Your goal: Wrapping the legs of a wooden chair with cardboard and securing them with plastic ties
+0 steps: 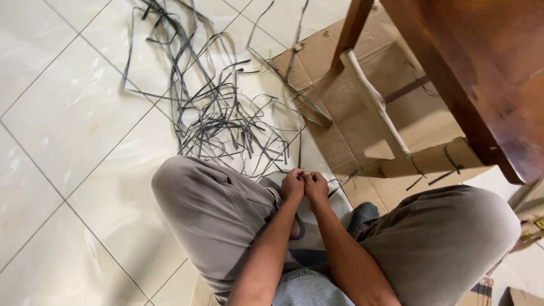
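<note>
Seated person, hands joined over thin dark strips

Left hand (293, 185) and right hand (315, 187) are pressed together, pinching a strip end (339, 181) between the knees; strip pile (224, 122) lies ahead on tile. Best kept taut, fingertips close.

Glossy pale tiled floor (68, 113), flattened cardboard (351, 96) beneath a dark wooden table (487, 68)

A flattened cardboard sheet (362, 119) lies on the pale tiled floor (68, 113), toward the floor's upper right; a dark wooden table (481, 73) stands over it, one leg (351, 28) planted on the cardboard; a pale strip (377, 102) lies across the sheet.
</note>
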